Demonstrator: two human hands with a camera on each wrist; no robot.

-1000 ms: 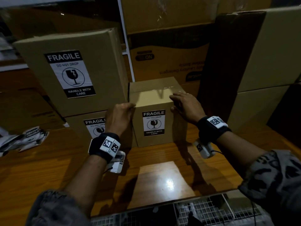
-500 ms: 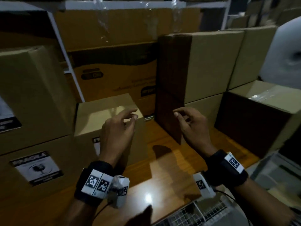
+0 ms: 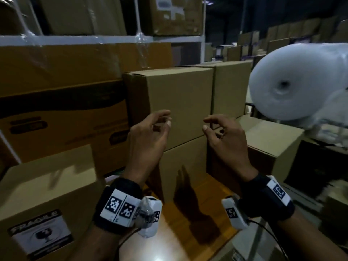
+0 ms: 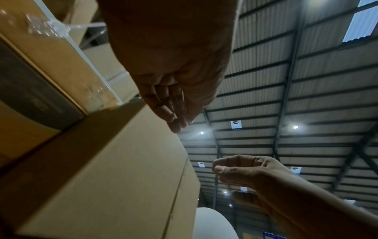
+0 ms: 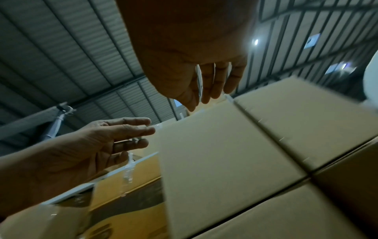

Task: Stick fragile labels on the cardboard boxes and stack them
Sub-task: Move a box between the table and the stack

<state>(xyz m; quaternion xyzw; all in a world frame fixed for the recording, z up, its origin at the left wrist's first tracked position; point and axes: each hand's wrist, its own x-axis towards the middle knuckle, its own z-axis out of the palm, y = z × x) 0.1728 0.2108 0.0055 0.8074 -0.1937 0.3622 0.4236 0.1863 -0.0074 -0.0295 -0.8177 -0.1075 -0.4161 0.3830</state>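
Cardboard boxes without labels [image 3: 180, 102] stand stacked at twelve o'clock on the wooden table [image 3: 190, 240]; a labelled box [image 3: 49, 196] sits at eight o'clock, a bubble-wrap roll [image 3: 299, 81] at two. Both the left hand [image 3: 148, 136] and the right hand [image 3: 226, 136] hover near the upper box, fingers loosely curled and holding nothing. Gripping it off-centre would likely tip the stack.

We're in a warehouse: plain brown cardboard boxes [image 3: 180, 102] stacked all around, a white metal shelf rack [image 3: 101, 39] loaded with cartons, a fat white bubble-wrap roll [image 3: 293, 83], and a ribbed metal roof [image 4: 306, 97] overhead.
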